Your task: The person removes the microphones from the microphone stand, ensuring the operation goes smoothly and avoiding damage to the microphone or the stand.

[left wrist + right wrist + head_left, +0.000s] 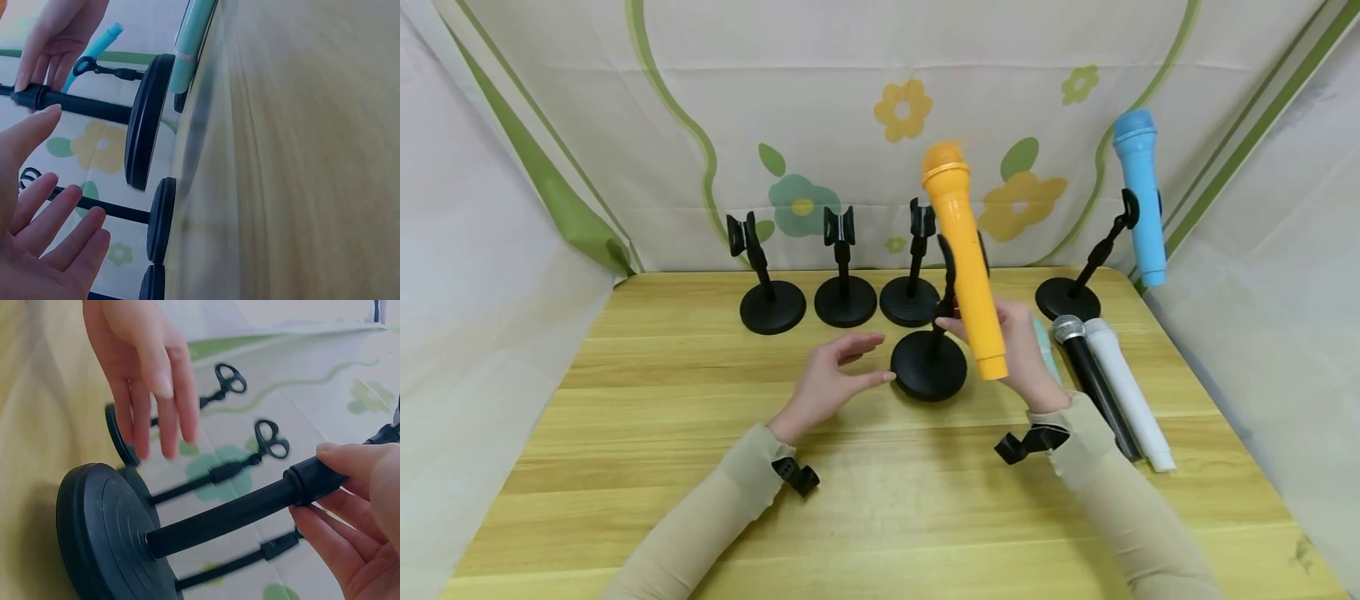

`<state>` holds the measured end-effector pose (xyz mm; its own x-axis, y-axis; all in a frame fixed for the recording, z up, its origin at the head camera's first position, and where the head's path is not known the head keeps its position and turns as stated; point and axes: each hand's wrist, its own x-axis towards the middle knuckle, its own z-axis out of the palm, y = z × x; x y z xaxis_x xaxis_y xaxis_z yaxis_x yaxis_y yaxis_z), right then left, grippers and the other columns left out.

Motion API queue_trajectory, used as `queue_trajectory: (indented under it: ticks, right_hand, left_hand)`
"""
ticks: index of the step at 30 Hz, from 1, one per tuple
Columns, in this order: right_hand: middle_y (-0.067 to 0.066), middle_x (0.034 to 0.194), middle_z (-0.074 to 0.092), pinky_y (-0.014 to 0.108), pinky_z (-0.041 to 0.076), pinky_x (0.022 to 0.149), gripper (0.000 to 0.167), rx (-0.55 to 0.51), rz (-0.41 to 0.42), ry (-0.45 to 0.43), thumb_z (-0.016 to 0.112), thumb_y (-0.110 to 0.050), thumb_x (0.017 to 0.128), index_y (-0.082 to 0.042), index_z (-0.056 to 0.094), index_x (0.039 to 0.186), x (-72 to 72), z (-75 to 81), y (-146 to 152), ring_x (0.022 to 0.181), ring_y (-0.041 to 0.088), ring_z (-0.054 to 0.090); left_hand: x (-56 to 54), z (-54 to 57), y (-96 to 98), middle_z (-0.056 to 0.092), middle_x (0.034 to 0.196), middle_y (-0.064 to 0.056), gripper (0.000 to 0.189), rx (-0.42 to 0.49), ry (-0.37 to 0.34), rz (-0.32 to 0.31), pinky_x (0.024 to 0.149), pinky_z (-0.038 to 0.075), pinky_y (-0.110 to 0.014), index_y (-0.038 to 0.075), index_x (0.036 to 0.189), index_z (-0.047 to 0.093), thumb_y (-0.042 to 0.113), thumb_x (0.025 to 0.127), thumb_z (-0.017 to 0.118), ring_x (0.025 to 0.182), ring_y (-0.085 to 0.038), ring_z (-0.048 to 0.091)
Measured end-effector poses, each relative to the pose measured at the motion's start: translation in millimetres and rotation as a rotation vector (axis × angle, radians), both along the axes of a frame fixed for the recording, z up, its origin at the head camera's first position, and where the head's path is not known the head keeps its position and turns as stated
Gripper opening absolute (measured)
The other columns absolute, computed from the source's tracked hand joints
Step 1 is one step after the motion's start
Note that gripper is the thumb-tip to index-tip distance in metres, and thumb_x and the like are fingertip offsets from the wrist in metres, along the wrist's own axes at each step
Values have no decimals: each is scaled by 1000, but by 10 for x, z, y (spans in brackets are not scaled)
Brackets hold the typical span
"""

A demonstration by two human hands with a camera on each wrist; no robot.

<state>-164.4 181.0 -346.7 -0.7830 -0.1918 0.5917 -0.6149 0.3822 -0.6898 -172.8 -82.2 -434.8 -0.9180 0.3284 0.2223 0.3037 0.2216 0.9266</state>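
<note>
My right hand (1021,346) pinches the black post of a desktop microphone stand (928,368) between thumb and fingers, at the collar (306,481). An orange microphone (973,275) sits tilted in that stand's clip, in front of the right hand. In the left wrist view the round base (147,125) hangs slightly tilted, close over the table. My left hand (831,379) is beside the base on its left, fingers spread and relaxed, holding nothing. The right wrist view shows these left fingers (165,419) apart from the base.
Three stands with bare clips, left (772,307), middle (845,300) and right (910,300), line the table's back edge. At back right, another stand (1067,298) bears a blue microphone (1142,196). Mint (1047,350), black (1097,387) and white (1131,396) microphones lie right. Behind hangs a curtain (820,100).
</note>
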Motion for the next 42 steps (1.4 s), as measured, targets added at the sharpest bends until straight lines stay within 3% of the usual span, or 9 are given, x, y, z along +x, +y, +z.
queue_trajectory:
  ticks: [5,7,12,15,19,29,36,39,42]
  right_hand:
    - [-1,62,50,23,38,52,18,-7,40,-70,83,0,84,-4,66,82,62,-49,-190,53,12,46]
    - [-3,63,53,23,37,51,16,-6,48,-82,84,-4,84,-7,69,86,20,-161,-234,54,12,49]
    - [-3,80,70,26,51,57,19,-3,70,-106,86,-8,83,-9,75,99,-82,-375,-340,65,13,65]
    - [3,87,73,29,57,65,21,-7,95,-138,85,-1,83,-2,74,102,-5,-274,-448,74,15,71]
    - [8,89,74,32,60,71,21,-25,124,-138,82,6,82,2,74,101,88,-145,-561,81,18,74]
    - [17,90,74,40,62,76,22,-53,129,-138,83,7,81,7,73,100,90,-175,-650,82,28,74]
    - [18,90,73,39,62,76,19,-48,114,-159,81,11,81,9,72,98,98,-210,-665,81,31,73]
    - [19,91,72,38,61,76,18,-53,113,-162,79,13,82,9,71,98,105,-213,-665,82,32,73]
    - [20,91,72,39,61,77,17,-53,121,-167,78,14,82,9,71,97,107,-203,-657,83,32,73]
  left_hand:
    - [39,10,24,65,132,-1,54,-5,11,-34,106,47,-42,13,134,66,25,86,86,122,-21,61]
    - [42,-13,30,66,132,-1,54,-7,17,-43,105,48,-41,13,134,66,23,85,87,121,-23,62]
    - [29,-77,39,67,129,-4,54,-15,23,-63,101,51,-43,7,132,67,21,84,87,117,-28,64]
    - [32,-79,46,69,125,-7,50,-14,11,-66,99,52,-48,6,129,68,20,84,87,114,-31,66]
    - [27,-93,45,71,117,-1,44,-25,11,-63,95,54,-48,13,124,71,22,85,87,107,-21,69]
    - [-3,-141,24,73,109,-2,31,-31,32,-62,89,58,-34,9,118,73,12,89,82,99,-16,70]
    - [-4,-146,33,73,107,-9,26,-57,30,-21,86,59,-36,3,116,73,6,91,78,97,-23,71]
    - [16,-98,45,73,105,-12,24,-73,33,-14,85,59,-37,0,115,73,2,91,77,96,-26,71]
    - [86,55,52,73,104,-13,21,-73,32,-22,85,59,-36,-2,113,73,1,92,76,96,-27,71]
